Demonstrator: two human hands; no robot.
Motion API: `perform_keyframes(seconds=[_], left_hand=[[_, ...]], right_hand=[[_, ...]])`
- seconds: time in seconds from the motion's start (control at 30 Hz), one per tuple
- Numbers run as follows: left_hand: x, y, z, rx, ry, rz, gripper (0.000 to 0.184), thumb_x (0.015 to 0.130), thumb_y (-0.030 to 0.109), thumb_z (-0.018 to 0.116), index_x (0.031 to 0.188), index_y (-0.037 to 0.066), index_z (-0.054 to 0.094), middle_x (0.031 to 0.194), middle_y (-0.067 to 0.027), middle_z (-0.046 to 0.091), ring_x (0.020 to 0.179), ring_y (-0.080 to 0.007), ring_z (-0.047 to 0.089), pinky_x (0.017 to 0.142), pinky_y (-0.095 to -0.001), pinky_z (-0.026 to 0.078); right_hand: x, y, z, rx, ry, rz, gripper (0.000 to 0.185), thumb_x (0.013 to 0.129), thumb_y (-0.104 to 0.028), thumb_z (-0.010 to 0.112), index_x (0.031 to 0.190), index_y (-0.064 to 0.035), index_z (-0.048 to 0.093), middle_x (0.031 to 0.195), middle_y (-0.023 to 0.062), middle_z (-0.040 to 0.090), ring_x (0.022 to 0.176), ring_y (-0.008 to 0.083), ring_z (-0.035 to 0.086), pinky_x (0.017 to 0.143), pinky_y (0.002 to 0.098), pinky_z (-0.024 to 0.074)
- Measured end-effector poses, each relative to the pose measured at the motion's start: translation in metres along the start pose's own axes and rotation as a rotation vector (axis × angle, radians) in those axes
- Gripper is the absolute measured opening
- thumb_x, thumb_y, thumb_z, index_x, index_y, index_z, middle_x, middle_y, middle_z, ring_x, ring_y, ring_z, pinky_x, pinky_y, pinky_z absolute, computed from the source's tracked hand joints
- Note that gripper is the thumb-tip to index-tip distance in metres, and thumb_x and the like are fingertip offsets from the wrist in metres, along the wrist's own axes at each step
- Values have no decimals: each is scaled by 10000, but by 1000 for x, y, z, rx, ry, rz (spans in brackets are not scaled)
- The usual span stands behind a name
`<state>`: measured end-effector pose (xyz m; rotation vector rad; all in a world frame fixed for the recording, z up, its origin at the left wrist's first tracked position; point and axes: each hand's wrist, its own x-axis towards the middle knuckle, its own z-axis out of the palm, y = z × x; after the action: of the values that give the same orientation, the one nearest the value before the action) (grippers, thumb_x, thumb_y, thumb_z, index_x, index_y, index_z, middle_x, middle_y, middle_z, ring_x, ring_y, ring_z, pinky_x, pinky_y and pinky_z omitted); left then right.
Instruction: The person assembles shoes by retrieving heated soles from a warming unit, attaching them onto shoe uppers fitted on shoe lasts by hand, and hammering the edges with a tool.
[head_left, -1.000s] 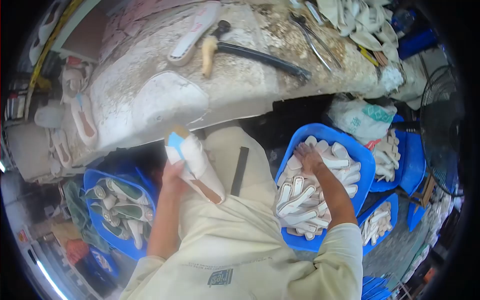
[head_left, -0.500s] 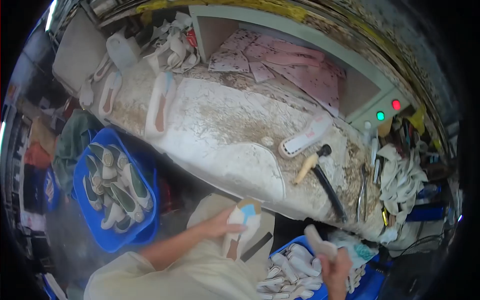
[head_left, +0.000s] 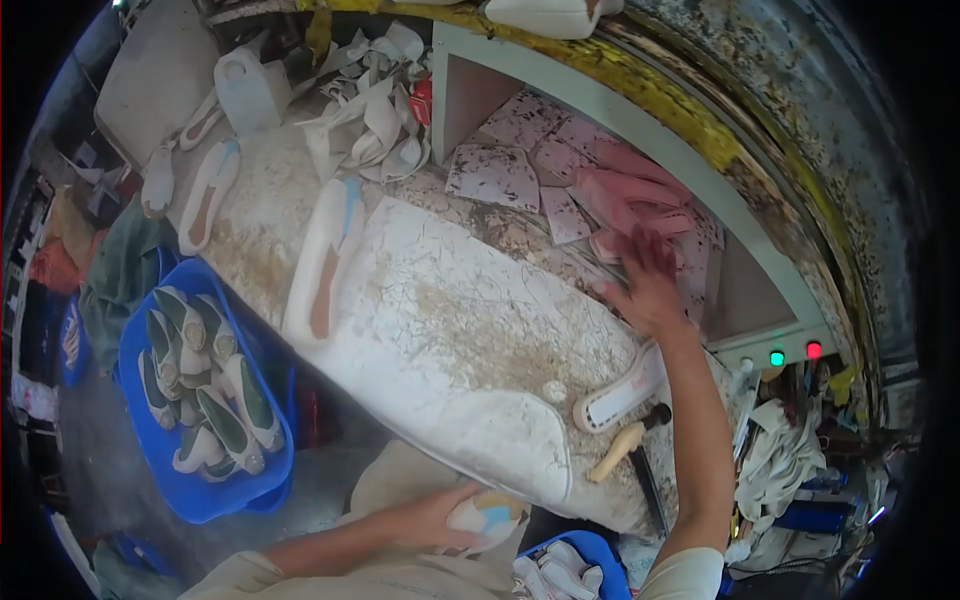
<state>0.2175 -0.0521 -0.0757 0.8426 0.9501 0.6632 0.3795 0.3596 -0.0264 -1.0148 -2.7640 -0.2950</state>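
Note:
My left hand [head_left: 445, 515] is wrapped round a white shoe [head_left: 485, 520] with a light blue patch, low at the centre over my lap. My right hand [head_left: 648, 285] reaches into the open-fronted box, its fingers spread over pink sole-shaped pieces [head_left: 635, 190]; I see nothing gripped in it. Below my right forearm, a white sole [head_left: 615, 400] lies on the bench [head_left: 450, 300], beside a hammer [head_left: 618, 450] with a pale handle. Two white shoes [head_left: 325, 260] [head_left: 208, 195] rest on the bench's left part.
A blue basket [head_left: 205, 510] of finished-looking shoes stands at the left. Another blue basket [head_left: 600, 550] with white pieces is at the bottom. White fabric scraps [head_left: 375, 120] lie at the back. Green and red lights [head_left: 777, 358] glow on the box frame.
The view has swung up and left. My right hand has moved from the basket of white pieces into the box, and the piece it held half a second ago is no longer seen in it.

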Motion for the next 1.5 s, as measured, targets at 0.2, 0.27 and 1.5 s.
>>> perform_keyframes(seconds=[0.2, 0.27, 1.5], left_hand=[[18, 10, -23, 89, -126, 98, 591, 933, 355, 674, 1352, -8, 469, 1256, -146, 591, 1160, -202, 565, 996, -354, 445], [21, 14, -27, 27, -139, 171, 558, 982, 396, 588, 1348, -10, 480, 1286, -152, 581, 1200, -205, 548, 1036, -361, 417], [-51, 2, 56, -49, 65, 403, 1165, 798, 930, 202, 1333, -60, 507, 1216, -133, 607, 1154, -203, 570, 1017, -341, 425]], right_hand=[[-8, -46, -32, 107, -83, 378, 787, 876, -576, 606, 1467, -84, 434, 1540, 248, 342, 1414, 450, 317, 1137, 570, 276], [-38, -98, -68, 101, -211, 517, 822, 866, -565, 631, 1464, -42, 421, 1503, 289, 367, 1383, 468, 344, 1099, 589, 302], [-323, -320, -135, 1715, 113, 814, 164, 953, -129, 596, 908, 22, 640, 810, -9, 598, 710, 33, 481, 644, 187, 363]])
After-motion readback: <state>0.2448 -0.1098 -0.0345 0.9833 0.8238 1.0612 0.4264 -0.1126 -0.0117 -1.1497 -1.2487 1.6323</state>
